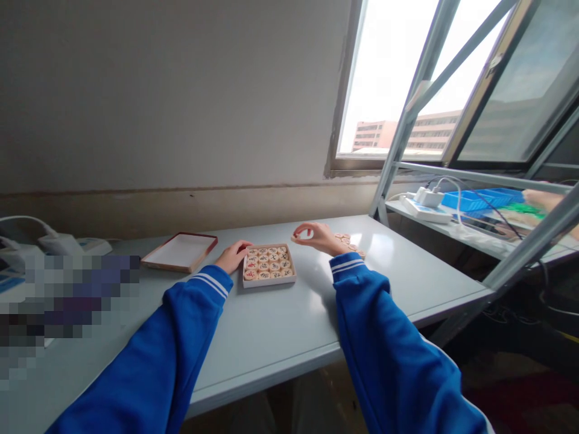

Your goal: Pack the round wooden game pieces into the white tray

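Note:
A shallow white box [269,281] stands on the table, filled with rows of round wooden Chinese chess pieces [268,263] marked in black and red. At its left side, my left hand [231,257] grips the edge, fingers bent over the far left corner. Just beyond the box's right side, my right hand [319,236] is raised above the table. Its thumb and forefinger pinch a Chinese chess piece [295,239], only partly visible. More loose pieces [344,239] lie on the table behind my right wrist, which hides some of them.
To the left lies an upturned box lid [181,251] with a reddish rim. White plugs and a power strip [67,246] sit at the table's far left, beside a blurred patch. A metal frame [393,160] rises at the right; past it are blue trays [479,200] and another person's hand.

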### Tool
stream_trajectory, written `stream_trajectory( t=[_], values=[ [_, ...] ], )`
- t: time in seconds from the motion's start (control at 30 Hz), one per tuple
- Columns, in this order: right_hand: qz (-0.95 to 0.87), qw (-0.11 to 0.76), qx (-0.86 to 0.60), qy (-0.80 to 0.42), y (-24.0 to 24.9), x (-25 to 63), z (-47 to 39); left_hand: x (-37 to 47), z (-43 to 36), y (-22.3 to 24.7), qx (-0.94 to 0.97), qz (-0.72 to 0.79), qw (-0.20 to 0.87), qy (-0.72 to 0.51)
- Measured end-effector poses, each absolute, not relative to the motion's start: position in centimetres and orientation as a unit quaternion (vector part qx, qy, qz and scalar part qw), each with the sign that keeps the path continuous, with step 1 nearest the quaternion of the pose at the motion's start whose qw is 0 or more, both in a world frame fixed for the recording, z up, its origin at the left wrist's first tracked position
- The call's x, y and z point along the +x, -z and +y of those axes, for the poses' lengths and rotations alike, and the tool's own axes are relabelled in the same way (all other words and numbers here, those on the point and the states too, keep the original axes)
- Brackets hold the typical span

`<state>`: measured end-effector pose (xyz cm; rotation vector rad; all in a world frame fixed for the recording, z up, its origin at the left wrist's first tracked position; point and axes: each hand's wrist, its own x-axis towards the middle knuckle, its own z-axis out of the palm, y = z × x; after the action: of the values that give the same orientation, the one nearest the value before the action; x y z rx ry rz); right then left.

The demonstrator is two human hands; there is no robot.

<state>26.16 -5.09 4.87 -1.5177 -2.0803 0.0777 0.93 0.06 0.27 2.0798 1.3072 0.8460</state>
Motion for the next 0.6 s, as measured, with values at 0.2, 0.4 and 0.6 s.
stream_trajectory(
  t=[0.2, 0.4, 0.6],
  values=[
    [-0.712, 0.147, -0.678, 0.109, -3.4, 30.6, -5.2, 1.0, 0.2, 0.0, 0.765, 0.484, 0.264, -0.333],
    [-0.707, 0.125, -0.688, 0.102, -3.2, 30.7, -5.0, 1.0, 0.1, 0.0, 0.765, 0.485, 0.262, -0.331],
    [-0.706, 0.108, -0.696, 0.074, -3.4, 30.5, -5.2, 1.0, -0.2, -0.4, 0.768, 0.494, 0.26, -0.315]
  ],
)
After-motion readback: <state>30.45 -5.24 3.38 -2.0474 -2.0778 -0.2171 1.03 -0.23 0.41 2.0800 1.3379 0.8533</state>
